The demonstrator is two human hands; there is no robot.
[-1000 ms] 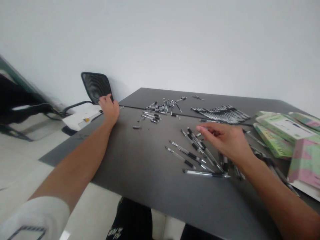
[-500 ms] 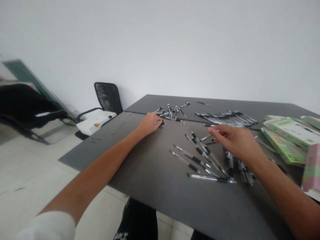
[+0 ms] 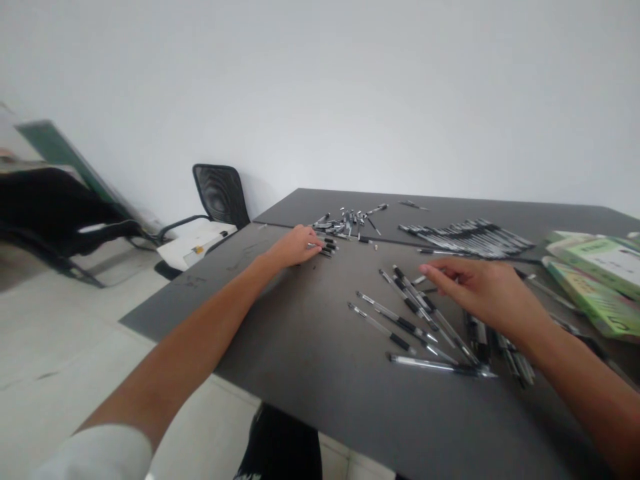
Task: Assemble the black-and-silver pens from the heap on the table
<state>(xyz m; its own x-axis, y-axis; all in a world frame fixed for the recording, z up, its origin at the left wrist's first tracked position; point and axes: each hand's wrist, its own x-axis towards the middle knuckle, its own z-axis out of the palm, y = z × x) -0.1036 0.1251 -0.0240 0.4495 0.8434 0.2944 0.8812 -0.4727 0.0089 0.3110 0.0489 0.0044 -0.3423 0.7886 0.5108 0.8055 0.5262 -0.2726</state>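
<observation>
My left hand (image 3: 296, 245) lies low over the far left of the dark table, fingers bent together beside several short black-ended pieces (image 3: 329, 247). A pale bit shows at its fingertips, too small to name. Just beyond is a loose heap of short clear and black pieces (image 3: 350, 219) that look like pen caps. My right hand (image 3: 470, 280) hovers above scattered gel pens (image 3: 390, 317), thumb and fingers drawn into a pinch. What it pinches, if anything, is hidden. Under that wrist lie more pens (image 3: 515, 357), partly covered by the forearm.
A row of pens (image 3: 470, 237) lies side by side at the back of the table (image 3: 310, 373). Green and white boxes (image 3: 595, 287) are stacked at the right. A mesh chair (image 3: 220, 193) with a white box (image 3: 195, 243) stands off the left edge.
The view has turned slightly left, so the pens and boxes sit farther right in it. My left hand has drawn back slightly from the short black-ended pieces. My right hand stays over the pens.
</observation>
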